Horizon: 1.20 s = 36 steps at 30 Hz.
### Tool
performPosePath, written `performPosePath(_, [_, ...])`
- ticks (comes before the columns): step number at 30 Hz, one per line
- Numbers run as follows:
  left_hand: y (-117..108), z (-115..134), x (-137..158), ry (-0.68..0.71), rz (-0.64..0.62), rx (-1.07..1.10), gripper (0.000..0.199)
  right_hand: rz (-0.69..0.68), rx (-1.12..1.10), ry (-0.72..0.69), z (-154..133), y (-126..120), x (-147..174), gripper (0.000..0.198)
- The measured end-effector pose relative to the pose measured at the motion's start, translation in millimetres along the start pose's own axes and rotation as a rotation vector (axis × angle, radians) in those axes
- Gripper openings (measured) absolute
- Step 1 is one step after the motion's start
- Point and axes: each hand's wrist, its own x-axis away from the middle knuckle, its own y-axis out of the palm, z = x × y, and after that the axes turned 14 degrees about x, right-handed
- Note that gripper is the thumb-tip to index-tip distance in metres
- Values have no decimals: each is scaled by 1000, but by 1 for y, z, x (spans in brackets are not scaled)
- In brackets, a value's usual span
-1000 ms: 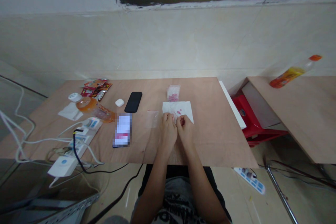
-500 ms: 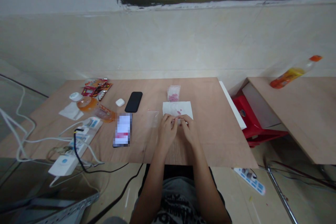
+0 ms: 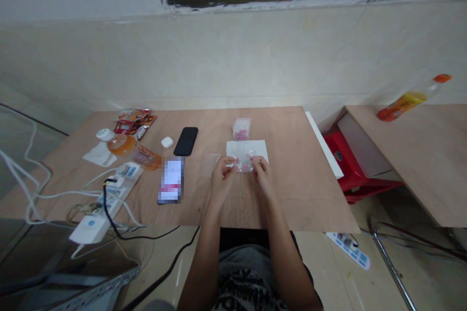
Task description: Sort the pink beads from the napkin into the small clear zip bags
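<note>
Between my two hands is a small clear plastic bag [image 3: 244,167] with a few pink bits in it, held over the near edge of a white sheet of paper [image 3: 246,146]. My left hand [image 3: 223,175] pinches the bag's left side, and my right hand [image 3: 261,172] pinches its right side. Just beyond the paper lies another clear bag [image 3: 241,129] with pink pieces gathered in its lower part. A flat transparent bag [image 3: 210,163] rests on the table, left of my left hand.
To the left on the wooden table [image 3: 310,194] are a black phone [image 3: 186,141], a lit phone [image 3: 170,181], a white case [image 3: 167,142], an orange drink bottle [image 3: 133,149], snack wrappers [image 3: 134,123] and a power strip [image 3: 109,199] with cables. Another bottle [image 3: 412,101] stands on the right-hand table.
My hands have moved apart from each other, the left one to the left. The clear bag with pink bits now shows stretched between them.
</note>
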Motion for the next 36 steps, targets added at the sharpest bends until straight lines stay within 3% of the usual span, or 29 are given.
performPosePath(7, [-2, 6, 2, 1, -12, -115, 26, -58, -194, 116, -10, 6, 4, 37])
performPosePath(16, [4, 21, 5, 183, 27, -323, 19, -51, -380, 216, -9, 18, 6, 31])
performPosePath(23, [0, 17, 3, 168, 1, -322, 23, -59, -487, 309, -4, 20, 5, 24])
performPosePath(36, [0, 31, 4, 159, 50, -291, 22, -104, -693, 496, 1, 35, 6, 30])
